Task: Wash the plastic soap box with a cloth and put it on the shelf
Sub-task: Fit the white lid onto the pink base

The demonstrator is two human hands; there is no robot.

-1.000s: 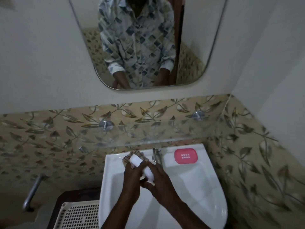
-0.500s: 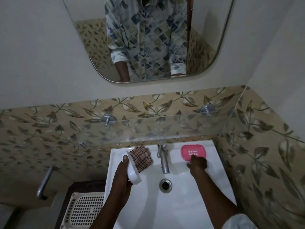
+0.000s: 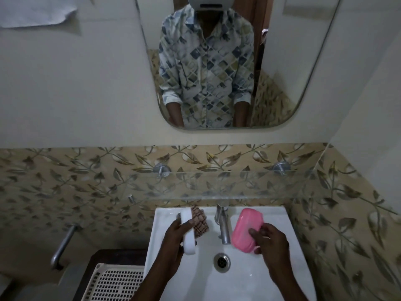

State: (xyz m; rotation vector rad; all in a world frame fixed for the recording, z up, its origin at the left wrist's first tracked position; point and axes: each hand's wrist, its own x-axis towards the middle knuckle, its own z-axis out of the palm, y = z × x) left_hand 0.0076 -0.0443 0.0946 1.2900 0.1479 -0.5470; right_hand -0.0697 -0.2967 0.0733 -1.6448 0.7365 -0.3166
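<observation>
My left hand [image 3: 173, 237] holds a white plastic soap box part [image 3: 188, 231] on edge above the left side of the white sink [image 3: 271, 216]. A brown checked cloth [image 3: 200, 222] lies just behind it on the sink's back ledge. My right hand [image 3: 269, 240] grips a pink plastic soap box part [image 3: 245, 229], tilted up over the right side of the basin beside the tap. A clear glass shelf [image 3: 217, 185] runs along the tiled wall above the sink.
A chrome tap [image 3: 223, 224] stands at the sink's back centre, with the drain [image 3: 221, 261] below it. A white perforated basket [image 3: 112, 283] sits low on the left. A metal bar [image 3: 63, 246] juts from the left wall. A mirror [image 3: 293, 61] hangs above.
My hands have parted. The right hand reached to the pink part on the back ledge and lifted it toward the basin. The left hand kept the white part.
</observation>
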